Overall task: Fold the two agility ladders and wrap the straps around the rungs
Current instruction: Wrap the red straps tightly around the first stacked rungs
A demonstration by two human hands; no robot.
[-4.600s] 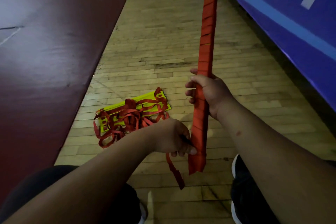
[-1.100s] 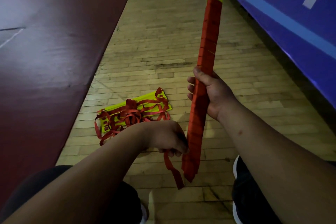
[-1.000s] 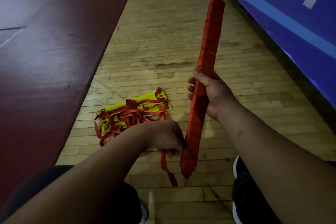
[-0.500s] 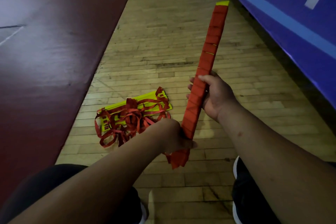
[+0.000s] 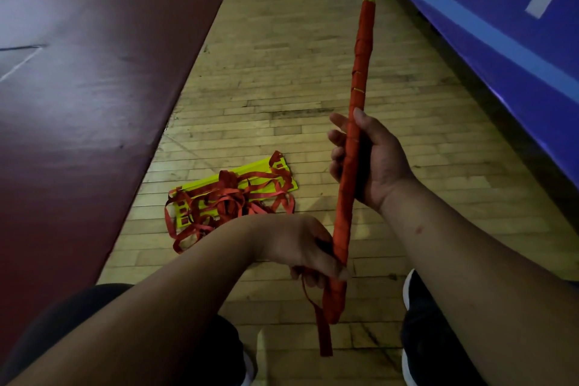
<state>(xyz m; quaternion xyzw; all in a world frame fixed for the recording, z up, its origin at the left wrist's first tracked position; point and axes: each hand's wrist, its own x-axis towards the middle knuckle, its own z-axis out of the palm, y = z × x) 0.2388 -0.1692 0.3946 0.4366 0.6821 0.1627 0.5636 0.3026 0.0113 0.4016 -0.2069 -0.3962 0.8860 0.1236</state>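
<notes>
At centre frame the right hand (image 5: 366,160) curls around the middle of a long, slim bundle (image 5: 354,147) of yellow rungs bound in flat red webbing, held near upright. The left hand (image 5: 308,252) grips its lower end, where a loose strap tail (image 5: 322,335) dangles. Left of centre, the second ladder (image 5: 232,197) lies tangled on worn wooden floorboards (image 5: 282,72), between a smooth maroon mat (image 5: 94,72) and a blue banner (image 5: 501,25).

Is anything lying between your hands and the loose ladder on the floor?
Nothing visible lies on the floor between them. But both hands are busy: the right hand grips the wrapped ladder mid-length, and the left hand holds its lower end with the strap tail hanging. The loose ladder sits beyond the left hand.
</notes>
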